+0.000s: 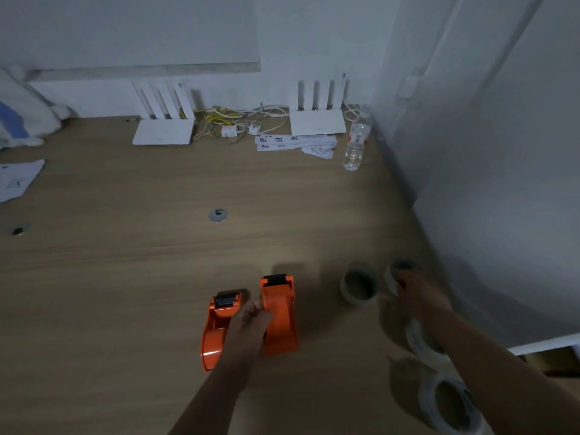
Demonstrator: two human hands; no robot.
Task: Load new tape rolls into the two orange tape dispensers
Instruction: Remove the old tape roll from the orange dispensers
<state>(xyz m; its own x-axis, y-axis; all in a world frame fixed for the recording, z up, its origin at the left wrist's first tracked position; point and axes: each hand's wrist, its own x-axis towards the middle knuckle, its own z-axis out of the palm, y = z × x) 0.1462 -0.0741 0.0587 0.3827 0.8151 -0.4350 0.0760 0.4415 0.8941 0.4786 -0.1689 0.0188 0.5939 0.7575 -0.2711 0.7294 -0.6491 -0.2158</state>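
Observation:
Two orange tape dispensers lie side by side on the wooden desk, both with no roll in them. My left hand (252,315) grips the side of the right dispenser (280,315); the left dispenser (216,328) lies touching my wrist. Further right, my right hand (414,293) closes on a clear tape roll (396,274) at the far end of a row. Another roll (358,287) stands free just left of it. Two more rolls (420,342) (452,403) lie nearer me, partly hidden under my right forearm.
A white wall panel (502,215) borders the desk on the right. At the back stand two white routers (163,131) (318,120), tangled cables (232,120), paper slips (295,142) and a plastic bottle (356,142). Grommet holes (218,215) (18,230) sit mid-desk; papers (17,180) lie far left.

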